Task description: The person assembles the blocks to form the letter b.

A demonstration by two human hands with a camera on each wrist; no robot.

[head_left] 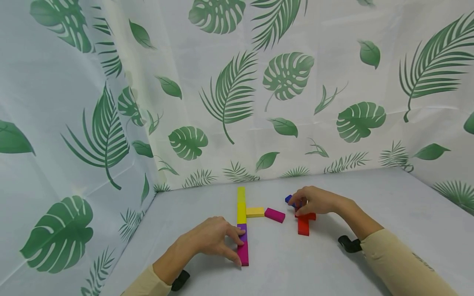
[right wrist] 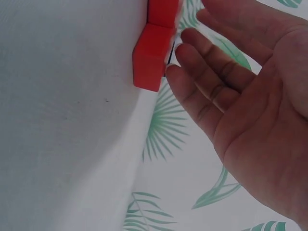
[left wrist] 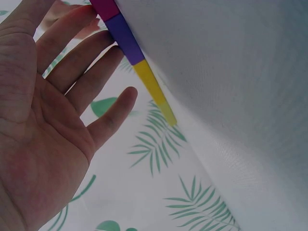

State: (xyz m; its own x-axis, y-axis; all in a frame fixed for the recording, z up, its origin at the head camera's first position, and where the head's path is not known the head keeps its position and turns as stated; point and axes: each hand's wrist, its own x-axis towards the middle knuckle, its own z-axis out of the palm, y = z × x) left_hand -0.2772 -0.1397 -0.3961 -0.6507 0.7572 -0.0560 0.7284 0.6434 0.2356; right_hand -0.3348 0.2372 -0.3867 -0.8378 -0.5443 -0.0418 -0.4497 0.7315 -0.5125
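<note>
A straight row of blocks (head_left: 242, 213) points at the tabletop's (head_left: 274, 263) far edge; the left hand (head_left: 212, 236), loosely open, gripping nothing, touches it, likely keeping it aligned. Nearer the right edge, the half-bent right hand (head_left: 320, 200) covers red blocks (head_left: 303, 227), perhaps straightening them; pinching? Can't tell.

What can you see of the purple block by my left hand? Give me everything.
The purple block is a plain, smooth-looking oblong; wood or plastic, I can't tell. It lies flat on the white surface in a straight row, end to end between a bright yellow block and a magenta block. The left hand partly covers it and appears to touch it.
</note>
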